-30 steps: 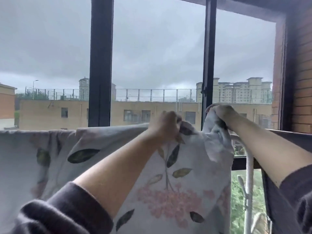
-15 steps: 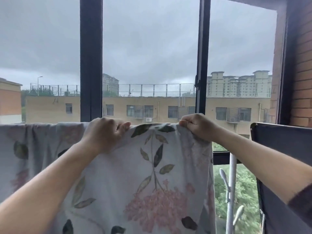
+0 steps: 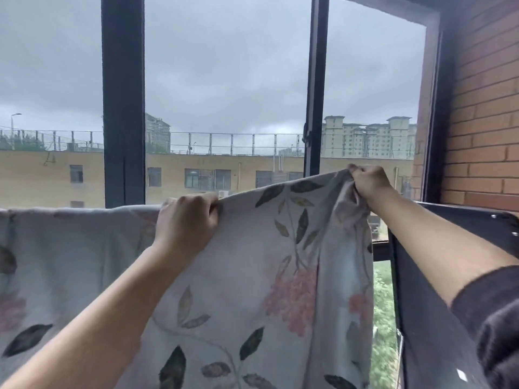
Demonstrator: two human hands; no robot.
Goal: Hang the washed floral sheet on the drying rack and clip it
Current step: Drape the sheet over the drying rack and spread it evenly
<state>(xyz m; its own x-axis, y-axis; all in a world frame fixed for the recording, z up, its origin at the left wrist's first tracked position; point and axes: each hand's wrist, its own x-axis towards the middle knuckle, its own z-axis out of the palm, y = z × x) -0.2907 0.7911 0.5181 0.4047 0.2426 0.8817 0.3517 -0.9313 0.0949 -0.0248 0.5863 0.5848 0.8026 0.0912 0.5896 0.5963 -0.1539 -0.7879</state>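
Since the earlier frame my right hand (image 3: 368, 182) has lifted, fingers pinching a corner of the floral sheet (image 3: 252, 276) just right of the window post (image 3: 316, 108); my left hand (image 3: 186, 220) clutches its sideways-running top edge, lower, left of that post.

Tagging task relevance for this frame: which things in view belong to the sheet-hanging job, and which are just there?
Job:
- sheet
- left hand, gripping its top edge
- right hand, gripping its top corner
- rack and clips: none visible

Just there:
- window frame
- brick wall
- dark panel at right
- buildings outside
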